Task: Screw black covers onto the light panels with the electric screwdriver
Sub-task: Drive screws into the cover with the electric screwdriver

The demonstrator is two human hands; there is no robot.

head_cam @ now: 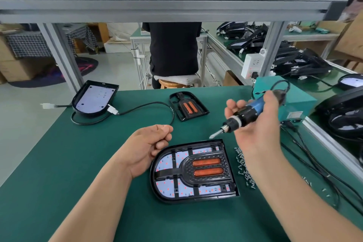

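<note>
Forearms [106, 192] flank the light panel [169, 165], black cover [206, 171] seated, at 6 o'clock.
My right hand [255, 129] grips the electric screwdriver [247, 112], bit [215, 133] aimed 7 o'clock at it; left hand [147, 145] curled, seemingly empty.

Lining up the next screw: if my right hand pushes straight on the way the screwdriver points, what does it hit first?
Probably the top edge of the near light panel, just beyond the electric screwdriver tip; depth is unclear.

I see bright, even light from above; only soft shadows fall on the mat [59, 163]. The wide lens bends the edges. The near rail [157, 6] is blurred; the centre is sharp.
</note>
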